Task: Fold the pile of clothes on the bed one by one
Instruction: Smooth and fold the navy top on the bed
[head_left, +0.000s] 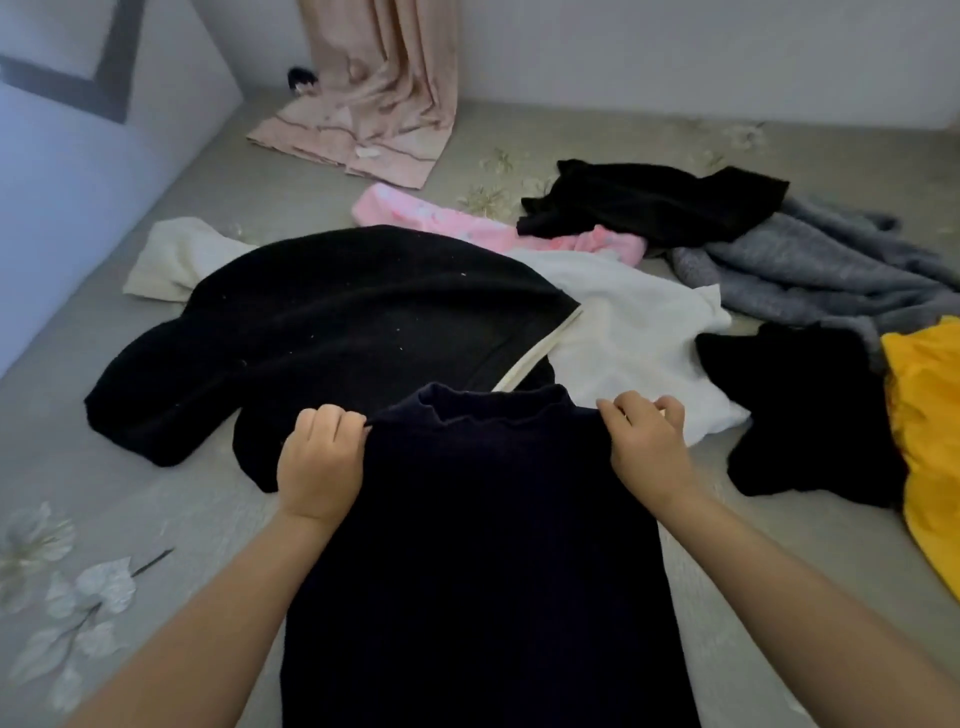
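The dark navy top (488, 561) lies flat near the front of the bed (156, 499), collar away; the left hand (319, 462) and right hand (647, 447) each pinch a shoulder. The grey flowered sheet carries scattered clothes (634, 322), white walls behind

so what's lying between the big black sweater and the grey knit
In the head view, a white top fills most of the gap between the black sweater and the grey knit, with a pink garment behind it.
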